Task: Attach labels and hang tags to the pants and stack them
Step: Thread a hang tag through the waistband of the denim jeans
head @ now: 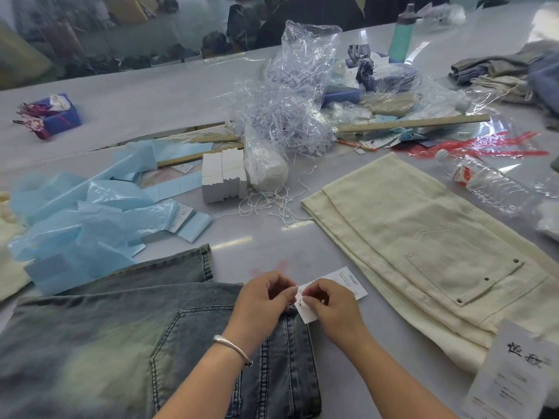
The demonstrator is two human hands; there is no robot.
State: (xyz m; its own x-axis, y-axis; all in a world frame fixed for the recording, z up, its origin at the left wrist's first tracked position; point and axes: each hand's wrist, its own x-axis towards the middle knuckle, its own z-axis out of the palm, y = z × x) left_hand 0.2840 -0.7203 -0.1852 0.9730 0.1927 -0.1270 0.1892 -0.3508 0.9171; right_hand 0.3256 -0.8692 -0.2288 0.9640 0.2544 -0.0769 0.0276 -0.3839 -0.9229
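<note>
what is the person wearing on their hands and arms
Both forearms are bare, with no sleeves in view and no gloves. The left hand has a plain silver bangle round its wrist. The right hand wears nothing visible: no ring, watch or band.

Faded blue jeans [106, 343]; cream pants [423, 237]

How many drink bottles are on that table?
2: a clear plastic water bottle lying on its side at the right, and a green bottle standing upright at the far edge. Clutter may hide others.

A long pale-grey table [127, 95] with glossy glare — beyond it, blurred dark clutter [127, 40].
</note>
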